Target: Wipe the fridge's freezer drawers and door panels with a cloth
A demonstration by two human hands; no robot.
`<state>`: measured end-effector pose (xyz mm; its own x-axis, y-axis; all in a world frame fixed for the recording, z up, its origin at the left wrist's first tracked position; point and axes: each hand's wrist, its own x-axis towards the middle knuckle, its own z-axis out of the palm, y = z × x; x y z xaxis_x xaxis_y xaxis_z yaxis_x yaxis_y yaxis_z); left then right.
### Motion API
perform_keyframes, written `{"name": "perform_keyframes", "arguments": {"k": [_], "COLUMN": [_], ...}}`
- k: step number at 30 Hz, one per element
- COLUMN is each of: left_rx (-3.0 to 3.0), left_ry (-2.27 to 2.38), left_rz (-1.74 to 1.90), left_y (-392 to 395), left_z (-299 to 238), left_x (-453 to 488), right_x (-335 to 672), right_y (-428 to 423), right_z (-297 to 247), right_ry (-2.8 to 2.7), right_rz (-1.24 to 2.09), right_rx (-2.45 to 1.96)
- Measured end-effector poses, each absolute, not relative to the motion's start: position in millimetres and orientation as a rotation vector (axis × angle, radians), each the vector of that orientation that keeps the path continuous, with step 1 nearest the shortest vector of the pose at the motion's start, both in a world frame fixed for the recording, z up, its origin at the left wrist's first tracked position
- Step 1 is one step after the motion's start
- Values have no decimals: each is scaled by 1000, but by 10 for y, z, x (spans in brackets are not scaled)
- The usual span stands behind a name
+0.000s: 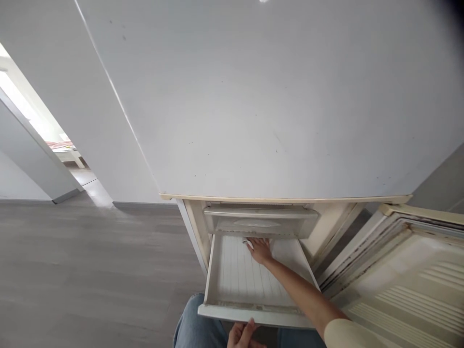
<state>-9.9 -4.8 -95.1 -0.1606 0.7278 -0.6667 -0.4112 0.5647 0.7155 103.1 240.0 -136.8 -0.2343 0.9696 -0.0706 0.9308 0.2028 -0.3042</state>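
A white pulled-out fridge drawer (235, 280) sits at the bottom of an open fridge. My right hand (259, 250) reaches to the drawer's back, fingers curled on a small white thing I cannot make out. My left hand (242, 335) is at the drawer's front lip (232, 313), thumb against its edge; its other fingers are hidden at the frame's bottom. Above the drawer sits a closed translucent compartment (259, 221).
The closed upper fridge door (275, 96) fills the top. The lower door (409, 275) hangs open to the right. Grey wood floor (90, 270) lies to the left, with a doorway (54, 145) beyond. My jeans-clad knee (195, 328) is below the drawer.
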Motion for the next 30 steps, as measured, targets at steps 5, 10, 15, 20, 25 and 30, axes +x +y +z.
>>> {"name": "perform_keyframes", "arguments": {"k": [5,10,15,20,25,30], "left_rx": [325,297,323,297,325,283], "left_ry": [1309,1362,1297,1265,1266,1243], "left_rz": [1129,1047,1083,1105,1068,1091], "left_y": [-30,-64,-48,-37,-47,-48], "left_z": [-941,-1008,-1023,-1026,-1043,-1001], "left_x": [-94,-95,-109,-117,-131,-140], "right_x": [1491,1333,917,520,179,75], "right_y": [2332,2245,2134,1954,1751,1609], "right_z": [-1501,-1537,-1564,-1581,-1498,-1460], "right_ry": [-2016,-1801,-1918,-2144,-2365,-2604], "right_rz": [229,204,313,428,552,723], "right_rx": [-2198,-2374,-2314,-2090,-1836,-1428]}}
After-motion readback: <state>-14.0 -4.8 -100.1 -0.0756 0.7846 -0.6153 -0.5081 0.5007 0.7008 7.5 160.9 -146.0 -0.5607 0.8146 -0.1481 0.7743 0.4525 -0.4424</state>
